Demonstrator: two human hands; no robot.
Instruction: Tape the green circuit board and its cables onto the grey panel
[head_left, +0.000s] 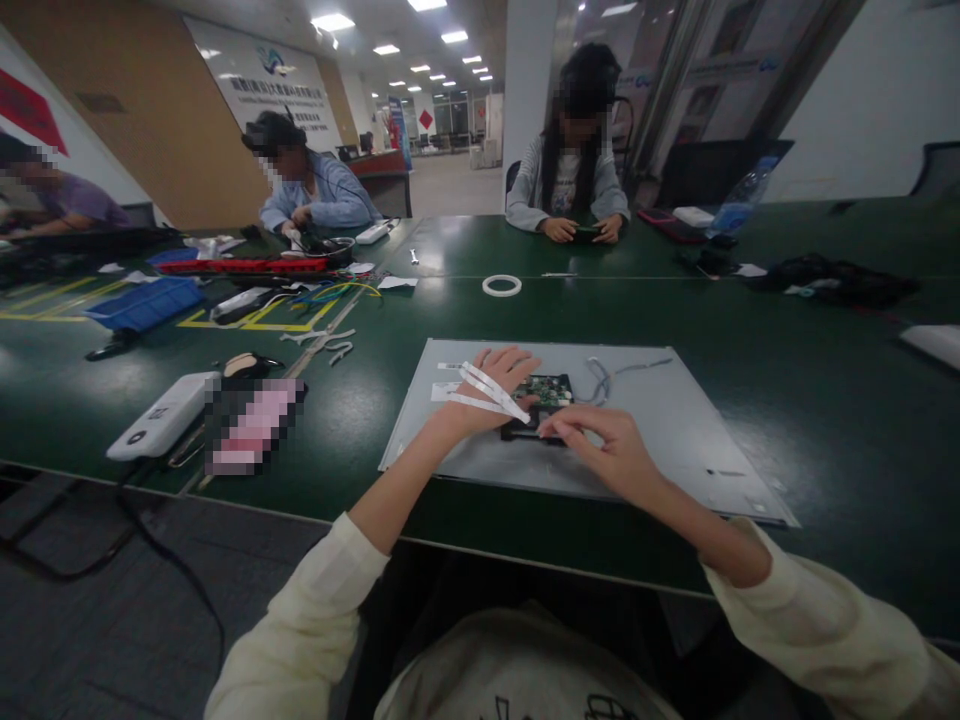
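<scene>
A grey-white panel [645, 440] lies flat on the table in front of me. On its middle sits a green circuit board [550, 389] with a black frame-like part [517, 430] at its near side. My left hand [495, 385] is over the left side of the board, fingers stretched out and open. White flat strips [487, 390] cross the back of that hand and meet at a point near the black part. My right hand [604, 440] is closed in a pinch at the black part's right edge. What its fingertips hold, if anything, is too small to make out.
A grey cable [600, 380] lies on the panel behind the board. Left of the panel are a white device [161, 415], a pink phone-like object [255, 425] and a blue bin [146, 303]. A white tape ring [502, 286] lies beyond. Several people sit around the table.
</scene>
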